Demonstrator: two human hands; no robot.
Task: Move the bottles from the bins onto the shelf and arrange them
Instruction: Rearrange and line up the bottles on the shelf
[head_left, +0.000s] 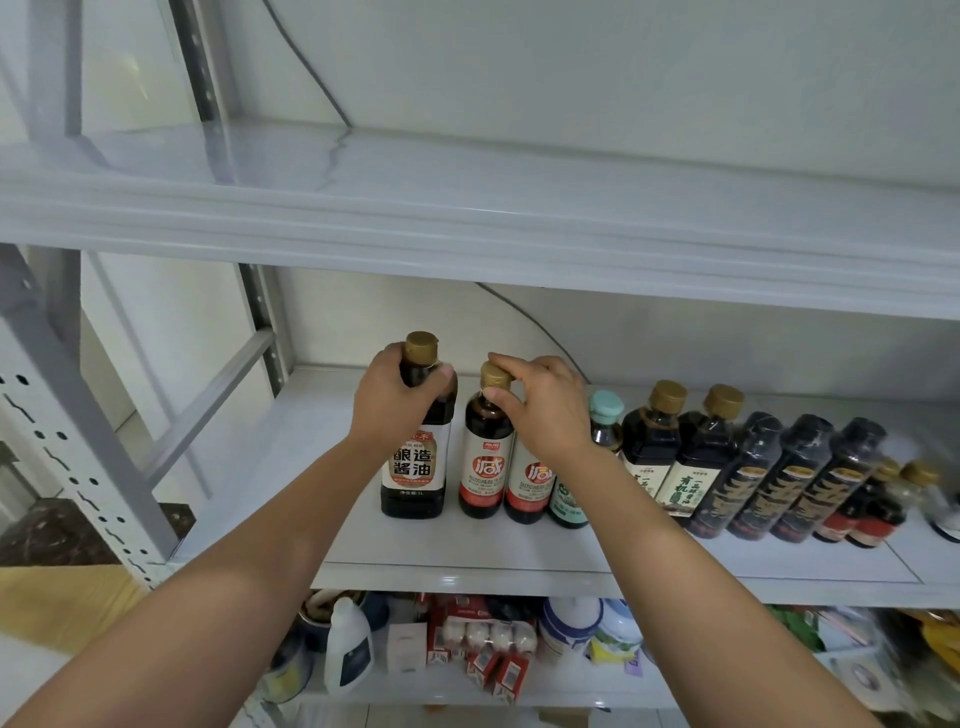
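Observation:
A row of dark sauce bottles stands on the white middle shelf (291, 499). At the row's left end is a large soy sauce bottle (415, 470) with a gold cap and cream label; my left hand (395, 402) grips its neck. Beside it stands a smaller bottle with a red label (485, 462); my right hand (545, 402) pinches its gold cap. A second red-label bottle (530, 486) is partly hidden behind my right wrist. Further right come a teal-capped bottle (605, 415), two gold-capped bottles (691, 457) and three black bottles (795, 478).
The shelf's left part beside the large bottle is bare. The upper shelf (467, 208) holds nothing in view. The lower shelf (467, 649) is crowded with jugs, cartons and packets. A grey perforated upright (78, 447) stands at the left. Small red-label bottles (878, 512) end the row.

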